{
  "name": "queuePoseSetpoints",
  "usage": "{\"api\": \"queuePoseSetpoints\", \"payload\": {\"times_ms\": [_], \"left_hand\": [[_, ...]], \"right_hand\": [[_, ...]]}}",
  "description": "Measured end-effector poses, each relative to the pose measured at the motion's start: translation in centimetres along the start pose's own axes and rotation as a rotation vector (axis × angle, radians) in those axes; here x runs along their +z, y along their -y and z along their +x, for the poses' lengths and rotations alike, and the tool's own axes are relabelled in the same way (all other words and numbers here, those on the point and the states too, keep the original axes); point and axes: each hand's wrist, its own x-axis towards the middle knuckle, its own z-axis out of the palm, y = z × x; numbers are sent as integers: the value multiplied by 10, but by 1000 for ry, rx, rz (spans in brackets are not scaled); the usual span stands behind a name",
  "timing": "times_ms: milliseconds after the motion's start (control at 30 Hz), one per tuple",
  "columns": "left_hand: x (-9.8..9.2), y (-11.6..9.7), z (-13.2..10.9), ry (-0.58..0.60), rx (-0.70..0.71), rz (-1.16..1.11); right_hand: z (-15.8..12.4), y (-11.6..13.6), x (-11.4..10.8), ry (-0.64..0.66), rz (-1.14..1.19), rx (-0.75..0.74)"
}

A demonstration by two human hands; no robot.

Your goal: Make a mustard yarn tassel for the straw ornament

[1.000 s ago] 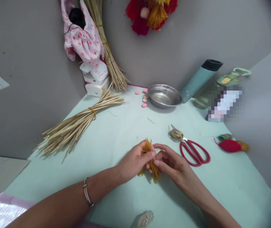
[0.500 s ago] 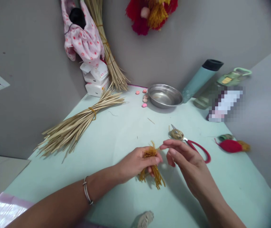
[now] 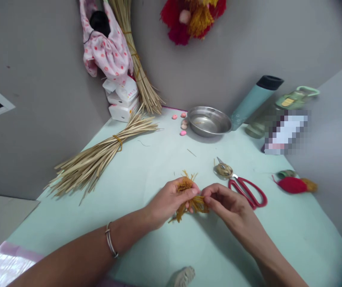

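Note:
A mustard-yellow yarn tassel (image 3: 185,184) is gripped by my left hand (image 3: 171,201), its short ends sticking up above the fingers and its longer strands fanning out below. My right hand (image 3: 229,205) pinches some of those lower strands at the right, between thumb and fingertips. Just beyond the right hand lie red-handled scissors (image 3: 250,191), with a small tan wound bundle (image 3: 224,169) resting over their blades. Part of the tassel is hidden by my left fingers.
A tied bundle of dry straw (image 3: 99,159) lies at the left. A steel bowl (image 3: 209,121) stands at the back beside several pink beads (image 3: 183,132). Bottles (image 3: 256,97) lean at the back right. A red tassel (image 3: 292,185) lies right; a pale cord coil (image 3: 185,276) sits in front.
My right hand has come down and left, closing from a loose, open pose onto the tassel's lower strands. Those strands now spread to the right. My left hand has turned slightly.

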Motion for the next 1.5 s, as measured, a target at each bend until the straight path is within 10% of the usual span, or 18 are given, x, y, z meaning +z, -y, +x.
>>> {"api": "queuePoseSetpoints", "payload": {"times_ms": [300,600,800,1100,1500], "left_hand": [[1,0,-1,46,-29,-5],[0,-5,0,-78,4,-85],[2,-3,0,-27,-37,-11],[4,0,-3,126,-75,5],[1,-2,-2,22,-40,10]], "right_hand": [[0,-3,2,-90,149,62],[-1,-3,5,322,213,134],[0,-2,-2,47,-17,27],[1,0,0,-9,-32,26],[0,2,-1,36,-14,23]]}}
